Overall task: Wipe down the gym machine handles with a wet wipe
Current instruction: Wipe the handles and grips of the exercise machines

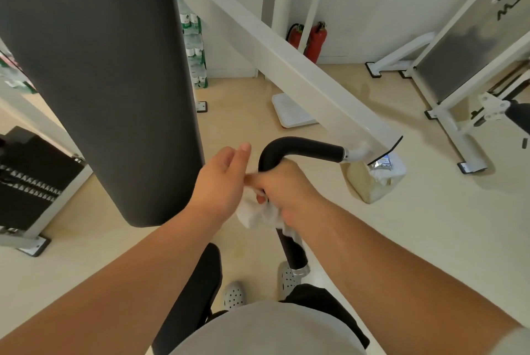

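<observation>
A bent black handle (304, 147) ends the white machine arm (286, 62) in the middle of the view. My right hand (286, 188) grips the handle's downward leg with a white wet wipe (255, 215) wrapped under the fingers; loose folds of the wipe hang below the hand. My left hand (222, 179) is just left of it with fingers relaxed, its fingertips touching the wipe at the right hand's thumb. The lower black part of the handle (292, 251) shows below the wipe.
A tall dark back pad (100, 82) stands close on the left, with a black seat (195, 291) below it. A weight stack (31, 179) is at far left. A pack of wipes (378, 174) lies on the floor under the arm. Another white machine (459, 82) stands at right.
</observation>
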